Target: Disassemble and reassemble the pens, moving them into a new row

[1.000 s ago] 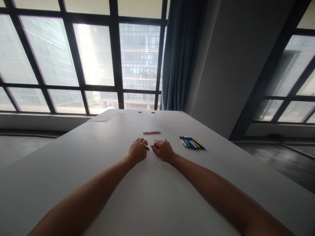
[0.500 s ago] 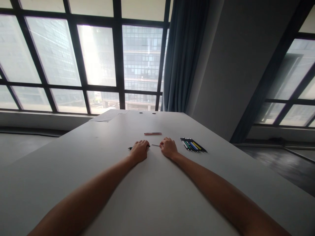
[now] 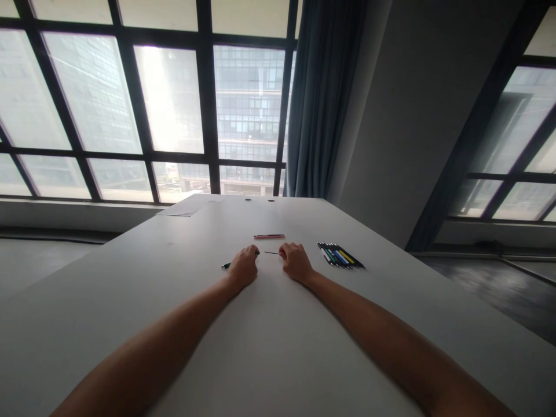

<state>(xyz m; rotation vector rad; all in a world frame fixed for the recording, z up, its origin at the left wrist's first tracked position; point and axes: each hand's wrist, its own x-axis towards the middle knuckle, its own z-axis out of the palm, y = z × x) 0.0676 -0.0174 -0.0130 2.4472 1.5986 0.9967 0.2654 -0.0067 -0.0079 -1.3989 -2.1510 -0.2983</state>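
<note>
My left hand is closed around a dark pen, low over the white table. Its greenish-black end sticks out on the left, and a small dark tip shows by my fingertips on the right. Between the thumb and fingers of my right hand is pinched a thin dark stick like a pen refill, pointing left. A small gap separates it from the pen. Just beyond both hands lies a pinkish pen-like item with a dark upper edge.
Several dark pens with green, blue, white and yellow parts lie side by side right of my right hand. White paper sheets rest at the far left of the table. Windows and a blue curtain stand behind.
My left hand has moved slightly left with the pen and turned, tilting the pen's left end lower. The thin stick in my right hand has shifted slightly left and up.
</note>
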